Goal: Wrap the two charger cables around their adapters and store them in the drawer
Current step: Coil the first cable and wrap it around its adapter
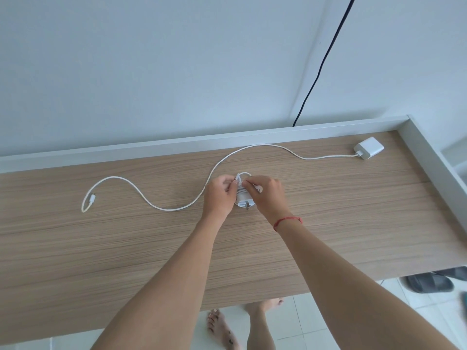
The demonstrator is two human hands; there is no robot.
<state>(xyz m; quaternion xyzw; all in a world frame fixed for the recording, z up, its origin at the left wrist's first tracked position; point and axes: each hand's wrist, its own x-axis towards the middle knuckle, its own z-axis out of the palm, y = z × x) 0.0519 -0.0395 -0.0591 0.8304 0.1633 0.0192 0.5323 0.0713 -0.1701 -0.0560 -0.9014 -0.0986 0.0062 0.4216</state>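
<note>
The left hand [218, 195] has its fingers curled in, with thumb and fingertips closed on the far end of the held adapter [243, 198], a small white plastic block. Its metal prongs point toward the near edge. The right hand [265, 195] is also curled, its fingers [249, 183] pinched on the wound cable [243, 174], a thin white cord. That cord is lapped several times round the block and leaves one small loop standing just beyond the fingertips. Its plug end pokes out past the right knuckles. Whether the block rests on the surface or is lifted just off it cannot be told.

Both hands meet over the middle of the long wood-grain table [101, 248], which has a pale grey raised rim along its far and right sides.

There are two adapters and two white cables. The far adapter [369, 147], a second white block, lies flat in the far right corner, well apart from the hands. Its loose cable [328, 156] snakes left across the top, passes just beside the left hand, and ends in a plug near the left.

A thin red string bracelet [288, 220] circles the right wrist. One black cord [326, 54] hangs down the pale wall behind the rim. Two bare feet [219, 327] stand on white floor tiles at the near edge, and dark slippers [429, 284] lie on the tiles to the right.
</note>
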